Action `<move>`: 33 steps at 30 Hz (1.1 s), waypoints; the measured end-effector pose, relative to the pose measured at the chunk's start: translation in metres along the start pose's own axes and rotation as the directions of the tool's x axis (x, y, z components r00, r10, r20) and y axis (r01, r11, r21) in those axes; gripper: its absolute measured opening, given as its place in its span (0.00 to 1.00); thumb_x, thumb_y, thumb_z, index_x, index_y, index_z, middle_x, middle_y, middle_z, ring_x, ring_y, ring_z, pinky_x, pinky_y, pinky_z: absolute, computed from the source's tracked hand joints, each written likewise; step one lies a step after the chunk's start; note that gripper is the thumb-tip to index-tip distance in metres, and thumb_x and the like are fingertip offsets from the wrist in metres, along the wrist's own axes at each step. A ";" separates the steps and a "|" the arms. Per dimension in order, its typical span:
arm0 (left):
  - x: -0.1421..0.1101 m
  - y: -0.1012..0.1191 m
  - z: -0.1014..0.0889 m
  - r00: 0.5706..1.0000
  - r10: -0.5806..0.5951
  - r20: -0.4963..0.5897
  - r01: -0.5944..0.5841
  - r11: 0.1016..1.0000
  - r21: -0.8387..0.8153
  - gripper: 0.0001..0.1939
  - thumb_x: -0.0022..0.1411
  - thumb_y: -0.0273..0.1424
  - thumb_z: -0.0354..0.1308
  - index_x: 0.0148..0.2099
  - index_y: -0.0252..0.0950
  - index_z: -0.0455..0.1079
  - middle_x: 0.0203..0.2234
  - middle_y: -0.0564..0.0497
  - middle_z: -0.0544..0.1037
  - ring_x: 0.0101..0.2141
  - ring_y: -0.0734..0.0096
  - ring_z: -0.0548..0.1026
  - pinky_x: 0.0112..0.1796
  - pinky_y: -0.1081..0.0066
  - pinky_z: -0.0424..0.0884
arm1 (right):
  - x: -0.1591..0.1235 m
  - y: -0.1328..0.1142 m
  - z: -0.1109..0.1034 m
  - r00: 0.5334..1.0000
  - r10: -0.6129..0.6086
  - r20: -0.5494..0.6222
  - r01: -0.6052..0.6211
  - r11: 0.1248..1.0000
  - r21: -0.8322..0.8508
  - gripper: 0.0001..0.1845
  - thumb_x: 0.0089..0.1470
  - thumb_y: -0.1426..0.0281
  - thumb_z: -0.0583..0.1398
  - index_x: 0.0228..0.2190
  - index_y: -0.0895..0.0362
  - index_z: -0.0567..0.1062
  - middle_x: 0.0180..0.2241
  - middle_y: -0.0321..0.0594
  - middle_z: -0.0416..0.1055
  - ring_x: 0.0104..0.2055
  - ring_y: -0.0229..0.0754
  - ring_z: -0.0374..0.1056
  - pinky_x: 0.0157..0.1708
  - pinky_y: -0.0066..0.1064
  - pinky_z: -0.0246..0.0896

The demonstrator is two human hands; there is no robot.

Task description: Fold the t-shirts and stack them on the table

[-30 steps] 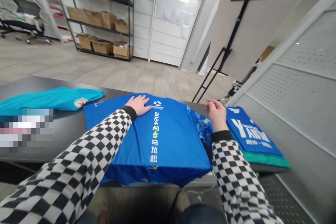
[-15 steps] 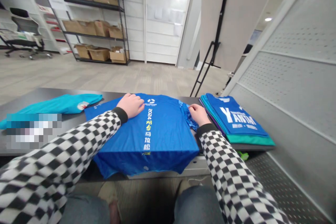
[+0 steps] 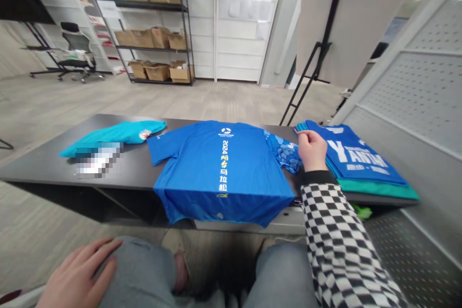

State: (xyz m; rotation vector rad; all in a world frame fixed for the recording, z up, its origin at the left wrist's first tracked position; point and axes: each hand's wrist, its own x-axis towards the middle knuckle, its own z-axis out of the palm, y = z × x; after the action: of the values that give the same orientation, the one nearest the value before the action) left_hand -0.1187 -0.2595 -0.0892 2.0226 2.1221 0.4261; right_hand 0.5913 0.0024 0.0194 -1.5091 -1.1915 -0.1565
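A blue T-shirt (image 3: 202,163) lies spread over the dark table, its lower part draping over the front edge. White and yellow lettering runs down its middle, under a round white logo. My right hand (image 3: 313,150) is closed at the end of the patterned right sleeve (image 3: 283,150), fingers pinched together at its cuff; the fingertips are partly hidden. Down at the lower left, my left hand (image 3: 81,272) lies palm down on my left thigh, fingers stretched out and holding nothing. Right beside my right hand is a stack of folded shirts (image 3: 361,151), blue on top with teal below.
A turquoise garment (image 3: 115,134) lies at the left of the table (image 3: 46,166), with a blurred-out item (image 3: 99,159) before it. Behind are a shelf with cardboard boxes (image 3: 159,72), an office chair (image 3: 75,50) and a board on an easel (image 3: 327,41). A perforated panel (image 3: 433,72) borders the right.
My left hand has left the shirt and come down onto my thigh. The right sleeve, bunched before, is now spread outward. The view has shifted left.
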 end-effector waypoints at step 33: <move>0.148 0.294 -0.053 0.901 0.399 0.171 -0.260 0.811 -0.524 0.33 0.69 0.62 0.56 0.57 0.45 0.85 0.45 0.47 0.90 0.47 0.49 0.86 0.51 0.57 0.83 | -0.050 -0.045 -0.028 0.914 0.336 0.226 -0.248 0.906 -0.344 0.24 0.64 0.65 0.55 0.51 0.53 0.88 0.53 0.53 0.86 0.60 0.63 0.79 0.64 0.49 0.69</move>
State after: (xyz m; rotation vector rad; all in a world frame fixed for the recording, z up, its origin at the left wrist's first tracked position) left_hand 0.1332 -0.1063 0.0667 1.9945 1.3194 0.6201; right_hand 0.5483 -0.0559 0.0255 -2.0245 -1.1787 0.0856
